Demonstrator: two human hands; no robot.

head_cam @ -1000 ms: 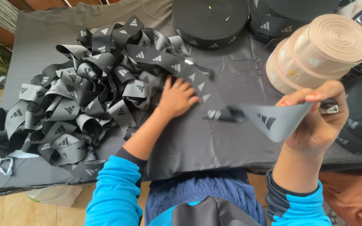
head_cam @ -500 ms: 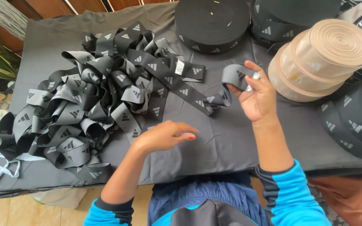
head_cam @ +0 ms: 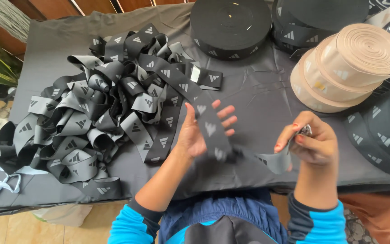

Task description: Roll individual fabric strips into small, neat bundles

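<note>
Covering nearly everything is the dark grey cloth-draped table, and the largest risk sits on it: the big loose heap of black-and-grey printed elastic band, at nine to ten o'clock from the hands, is piled in crossed loops, so a firm pull on the strand could likely drag a knot of it along or tip coils off the near edge. At one to two o'clock the stacked beige rolls of elastic webbing lean on each other; a swung elbow might nudge them over, judging by the tilt. The black rolls of printed band at twelve o'clock lie flat and look steady. The strand of black elastic band in hand runs from the heap across the left hand, which is spread wide, palm up, band only draped over it, so it could slide off or twist. The right hand is closed, pinching the band's grey end at three o'clock together with a small metallic object I cannot identify; a slack pinch would drop the end.
</note>
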